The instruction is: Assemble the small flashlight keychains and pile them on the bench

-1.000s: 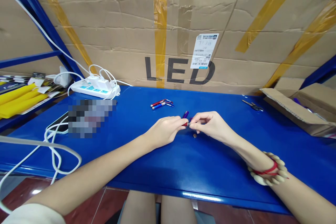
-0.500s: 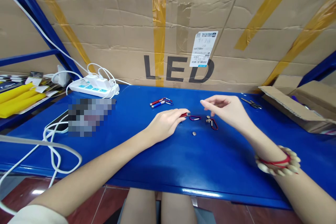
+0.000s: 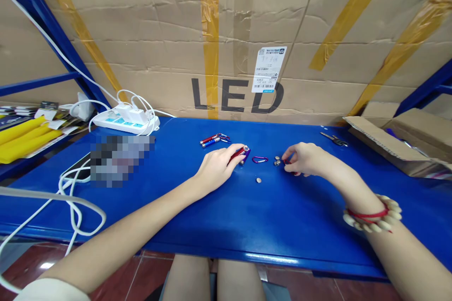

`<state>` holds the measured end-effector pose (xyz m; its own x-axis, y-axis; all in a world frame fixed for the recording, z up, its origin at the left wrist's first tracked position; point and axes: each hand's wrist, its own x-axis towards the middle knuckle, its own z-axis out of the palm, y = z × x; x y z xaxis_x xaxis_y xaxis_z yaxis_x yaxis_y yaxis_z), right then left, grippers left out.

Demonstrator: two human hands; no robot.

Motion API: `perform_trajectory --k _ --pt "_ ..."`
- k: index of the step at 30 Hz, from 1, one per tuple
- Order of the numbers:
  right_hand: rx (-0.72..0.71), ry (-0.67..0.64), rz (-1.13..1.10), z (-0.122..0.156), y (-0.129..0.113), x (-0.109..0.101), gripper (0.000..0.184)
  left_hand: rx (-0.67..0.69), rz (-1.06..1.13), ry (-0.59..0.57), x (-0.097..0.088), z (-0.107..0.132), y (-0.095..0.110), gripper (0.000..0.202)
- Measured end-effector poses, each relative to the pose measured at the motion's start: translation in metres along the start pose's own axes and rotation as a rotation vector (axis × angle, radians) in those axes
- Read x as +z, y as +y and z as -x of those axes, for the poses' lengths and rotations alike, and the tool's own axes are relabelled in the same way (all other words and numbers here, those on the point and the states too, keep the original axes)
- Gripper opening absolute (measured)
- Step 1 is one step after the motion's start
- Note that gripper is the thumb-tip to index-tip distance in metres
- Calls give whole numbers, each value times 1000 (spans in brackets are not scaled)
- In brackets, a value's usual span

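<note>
My left hand (image 3: pixel 221 164) is closed around a red mini flashlight tube (image 3: pixel 237 152), its metal-rimmed end facing right. A purple tube (image 3: pixel 245 157) lies just beyond my fingertips, partly hidden by them. To the right of it a purple carabiner (image 3: pixel 260 160) rests on the table. My right hand (image 3: pixel 305 159) has its thumb and fingers pinched on a red carabiner (image 3: pixel 286 161), mostly covered by the fingers. Several button cells (image 3: pixel 277 161) sit beside those fingertips. A single button cell (image 3: pixel 259 180) lies nearer to me.
Behind my left hand lie a red flashlight (image 3: pixel 209 138) and a blue flashlight (image 3: pixel 211 142) with carabiners. Keys (image 3: pixel 335 139) and an opened carton (image 3: pixel 384 146) are at right. A power strip (image 3: pixel 123 122) and white cables occupy the left of the blue table (image 3: pixel 226 225).
My right hand has come down onto the red carabiner. My left hand has turned the red tube, showing its open-looking end; the purple tube now shows beside it.
</note>
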<state>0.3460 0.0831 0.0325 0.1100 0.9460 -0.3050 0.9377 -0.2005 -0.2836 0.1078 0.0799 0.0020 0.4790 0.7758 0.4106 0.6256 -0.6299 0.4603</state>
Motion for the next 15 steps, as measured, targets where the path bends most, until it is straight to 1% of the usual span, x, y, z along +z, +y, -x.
perform_trajectory --k 3,5,7,10,11,12,15 --pt "-79 148 66 -5 3 4 15 -60 130 -43 0 0 1 22" --pt "-180 265 36 -8 5 5 10 -76 228 -45 1 -1 1 21" --pt "-311 378 -61 -8 3 5 10 -78 326 -35 1 -2 1 20" --pt "-534 482 -363 -1 -9 6 20 -98 495 -22 4 -3 1 25" --pt "-595 498 -490 2 -15 9 23 -111 561 -18 6 -3 1 27" --pt "-651 477 -611 6 -21 12 24 -125 627 -12 8 -3 1 28" --pt "-715 305 -882 15 -36 25 25 -152 782 5 12 -3 2 35"
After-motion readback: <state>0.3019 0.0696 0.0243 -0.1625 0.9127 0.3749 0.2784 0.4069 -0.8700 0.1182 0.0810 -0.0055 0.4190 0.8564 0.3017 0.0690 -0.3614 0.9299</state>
